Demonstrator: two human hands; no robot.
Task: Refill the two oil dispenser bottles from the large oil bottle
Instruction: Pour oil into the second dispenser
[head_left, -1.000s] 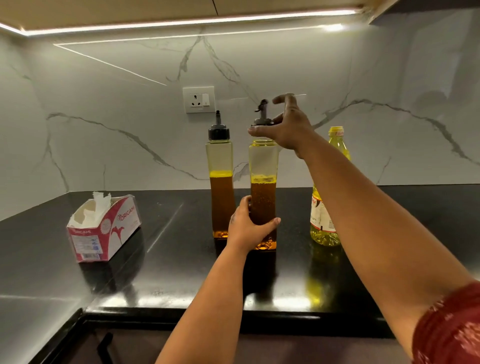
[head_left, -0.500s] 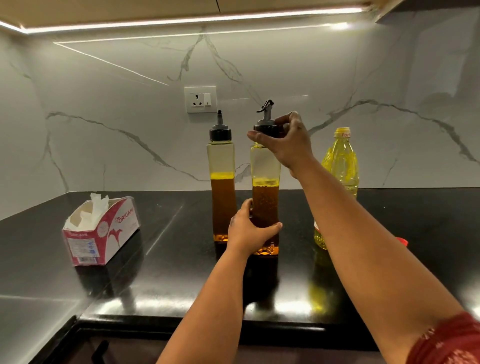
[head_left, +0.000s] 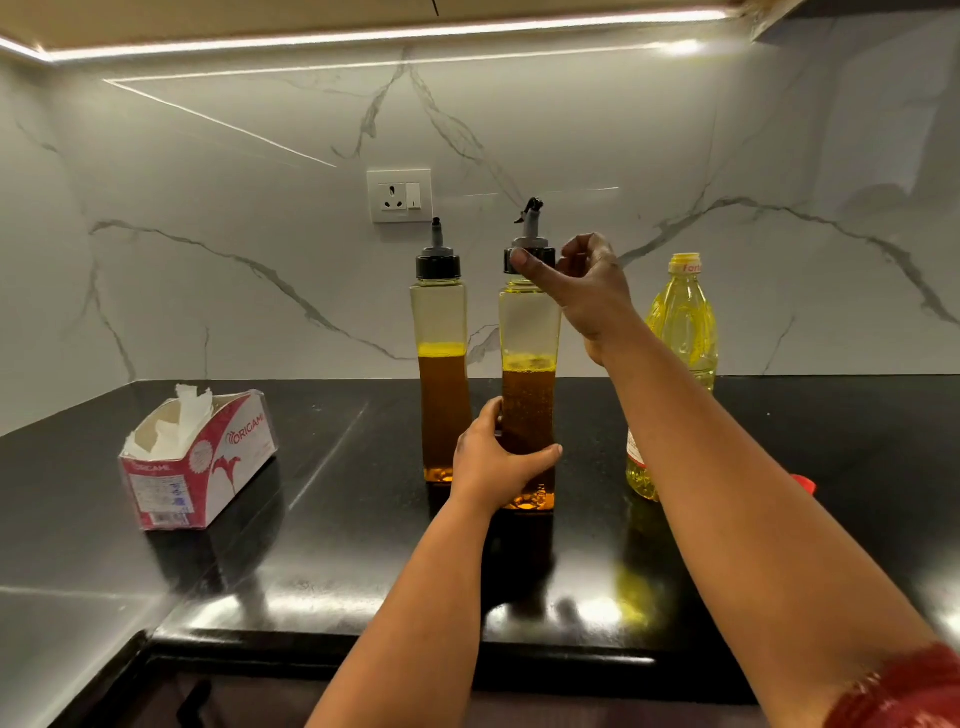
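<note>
The near dispenser bottle (head_left: 529, 395), upright on the table (head_left: 332, 519), looks half full, top-heavy and oil-slick, so the left hand (head_left: 493, 460) grasps its waist while the right hand (head_left: 582, 280) pinches the black cap (head_left: 530, 260).

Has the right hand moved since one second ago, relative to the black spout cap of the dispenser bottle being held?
Yes. The right hand has come down from beside the spout tip and now grips the black spout cap at its collar.
</note>
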